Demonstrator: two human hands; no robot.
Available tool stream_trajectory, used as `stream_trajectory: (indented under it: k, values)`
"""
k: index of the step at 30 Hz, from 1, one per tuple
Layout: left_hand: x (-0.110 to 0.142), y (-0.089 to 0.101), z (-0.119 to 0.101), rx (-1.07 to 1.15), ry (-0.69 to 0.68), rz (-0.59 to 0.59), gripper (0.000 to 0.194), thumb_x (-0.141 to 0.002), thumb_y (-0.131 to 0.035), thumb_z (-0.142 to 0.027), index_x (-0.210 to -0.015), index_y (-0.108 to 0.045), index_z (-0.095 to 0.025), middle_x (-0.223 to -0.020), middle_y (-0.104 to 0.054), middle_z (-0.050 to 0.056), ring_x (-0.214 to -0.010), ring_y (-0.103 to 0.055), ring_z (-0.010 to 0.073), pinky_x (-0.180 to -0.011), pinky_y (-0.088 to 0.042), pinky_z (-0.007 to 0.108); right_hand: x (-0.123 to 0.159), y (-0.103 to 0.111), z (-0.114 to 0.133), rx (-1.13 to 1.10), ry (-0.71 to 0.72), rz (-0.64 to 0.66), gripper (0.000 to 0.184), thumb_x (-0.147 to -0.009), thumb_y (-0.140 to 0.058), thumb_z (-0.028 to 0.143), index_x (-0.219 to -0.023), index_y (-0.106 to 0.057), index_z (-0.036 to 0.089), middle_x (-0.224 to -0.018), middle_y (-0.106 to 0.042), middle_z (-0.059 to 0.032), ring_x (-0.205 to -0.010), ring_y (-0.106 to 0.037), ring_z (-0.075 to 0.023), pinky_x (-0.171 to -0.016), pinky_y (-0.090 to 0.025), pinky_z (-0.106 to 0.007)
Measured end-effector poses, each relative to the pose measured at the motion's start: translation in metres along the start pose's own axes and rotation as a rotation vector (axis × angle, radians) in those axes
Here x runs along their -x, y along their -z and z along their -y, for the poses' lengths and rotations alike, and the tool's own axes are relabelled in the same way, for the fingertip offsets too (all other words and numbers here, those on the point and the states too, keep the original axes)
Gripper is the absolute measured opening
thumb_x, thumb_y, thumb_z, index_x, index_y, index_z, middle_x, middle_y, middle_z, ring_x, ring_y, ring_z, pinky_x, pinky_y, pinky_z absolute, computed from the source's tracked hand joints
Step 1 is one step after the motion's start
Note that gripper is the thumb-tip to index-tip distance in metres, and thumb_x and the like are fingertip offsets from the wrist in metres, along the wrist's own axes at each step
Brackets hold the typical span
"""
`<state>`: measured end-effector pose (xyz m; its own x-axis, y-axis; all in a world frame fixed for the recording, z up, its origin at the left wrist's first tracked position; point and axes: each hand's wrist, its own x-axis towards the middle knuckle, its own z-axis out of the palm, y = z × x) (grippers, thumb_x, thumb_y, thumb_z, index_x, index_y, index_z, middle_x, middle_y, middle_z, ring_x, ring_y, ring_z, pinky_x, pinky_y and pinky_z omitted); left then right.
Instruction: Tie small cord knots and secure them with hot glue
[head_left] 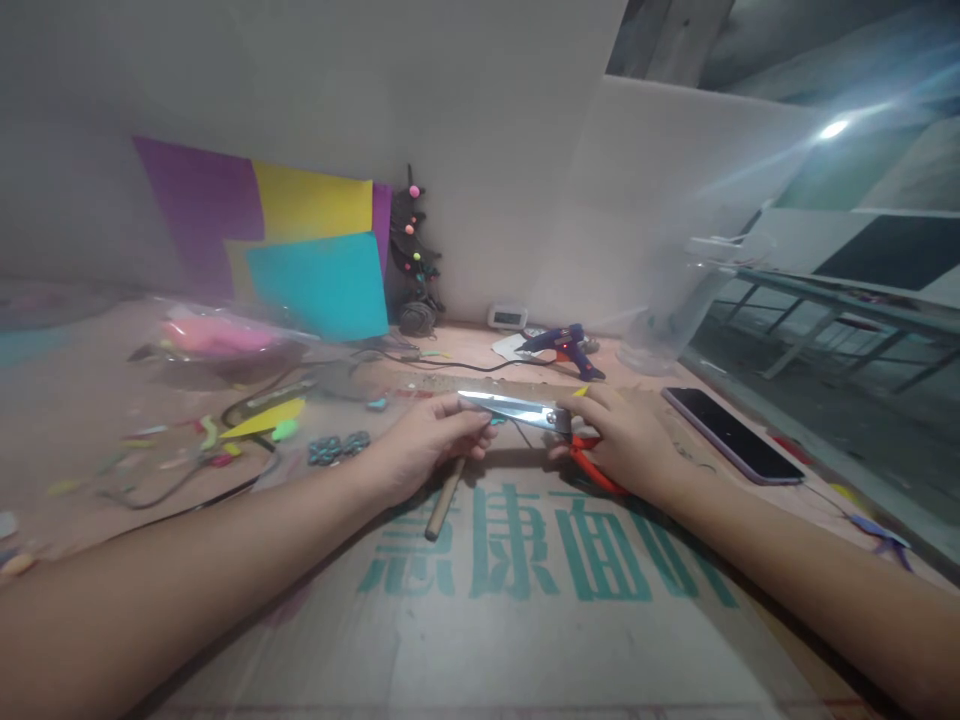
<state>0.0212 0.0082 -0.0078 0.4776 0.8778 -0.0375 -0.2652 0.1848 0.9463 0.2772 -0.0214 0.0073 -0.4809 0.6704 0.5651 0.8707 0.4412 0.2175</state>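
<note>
Cardboard [487,650] lies beneath scissors [525,412] held in the right fingers [598,410].

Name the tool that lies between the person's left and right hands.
The head view shows scissors spanning the gap, pointing from the right hand toward the left hand.

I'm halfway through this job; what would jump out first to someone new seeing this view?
Probably the shiny scissors with orange handles, held at the centre in the right grip, blades pointing toward the left grip. Next, the purple, yellow and turquoise sheets upright at the back left. Then the big green lettering across the cardboard below the scissors.
</note>
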Motion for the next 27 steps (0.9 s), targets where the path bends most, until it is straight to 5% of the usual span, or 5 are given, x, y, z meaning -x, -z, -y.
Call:
stream_trajectory:
  k: [8,16,27]
  values:
    - [0.000,-0.003,-0.002,-0.032,-0.014,-0.030,0.022,-0.072,-0.075,-0.031,-0.076,-0.061,-0.014,-0.071,-0.063,0.001,-0.059,-0.058,0.0084,-0.055,-0.047,0.020,-0.007,0.006,0.003,-0.192,-0.165,0.093,0.042,-0.076,-0.069,0.042,-0.111,-0.061,0.020,-0.100,-0.066,-0.0088,-0.084,-0.064,-0.0244,-0.064,-0.046,-0.031]
    - [0.001,-0.004,-0.003,-0.042,-0.002,-0.032,0.027,-0.071,-0.076,-0.035,-0.077,-0.061,-0.013,-0.073,-0.064,0.002,-0.059,-0.059,0.0094,-0.055,-0.048,0.021,-0.013,0.006,-0.002,-0.178,-0.265,0.039,0.041,-0.078,-0.066,0.043,-0.112,-0.063,0.020,-0.098,-0.069,-0.0119,-0.082,-0.065,-0.0286,-0.065,-0.049,-0.037]
    - [0.005,-0.003,-0.003,-0.205,-0.045,-0.024,0.028,-0.076,-0.072,-0.040,-0.080,-0.061,-0.014,-0.075,-0.063,0.000,-0.064,-0.059,0.0098,-0.059,-0.047,0.021,-0.016,-0.005,-0.028,-0.108,-0.309,0.261,0.058,-0.085,-0.056,0.039,-0.139,-0.050,0.019,-0.121,-0.064,-0.0168,-0.093,-0.067,-0.0308,-0.067,-0.052,-0.036]
